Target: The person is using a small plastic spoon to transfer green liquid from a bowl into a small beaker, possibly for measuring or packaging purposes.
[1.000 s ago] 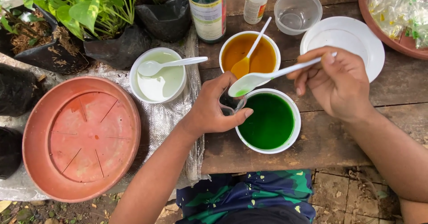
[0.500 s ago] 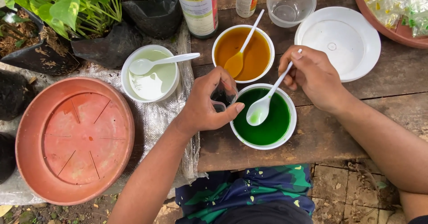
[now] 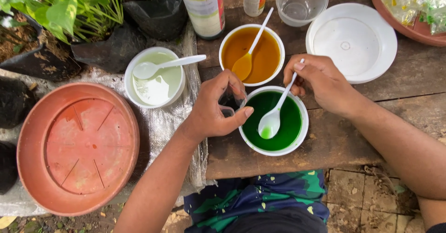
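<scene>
A white bowl (image 3: pixel 275 153) of bright green liquid stands on the wooden table (image 3: pixel 334 145) in front of me. My right hand (image 3: pixel 321 82) grips a white plastic spoon (image 3: pixel 274 117) by its handle, and the spoon's head lies in the green liquid. My left hand (image 3: pixel 213 108) pinches a small clear cup (image 3: pixel 230 104) against the bowl's left rim, thumb resting on the rim. Behind it is a white bowl of orange liquid (image 3: pixel 228 38) with its own white spoon (image 3: pixel 253 45).
A white bowl of pale green liquid (image 3: pixel 134 93) with a spoon sits to the left on plastic sheeting. A large terracotta saucer (image 3: pixel 76 147) lies at left. A white lid (image 3: pixel 354 42), clear tub (image 3: pixel 302 3), two bottles (image 3: pixel 204 5) and potted plants (image 3: pixel 55 5) line the back.
My right hand has lowered the white spoon from above the bowls into the green liquid. My left hand has stayed at the bowl's left rim.
</scene>
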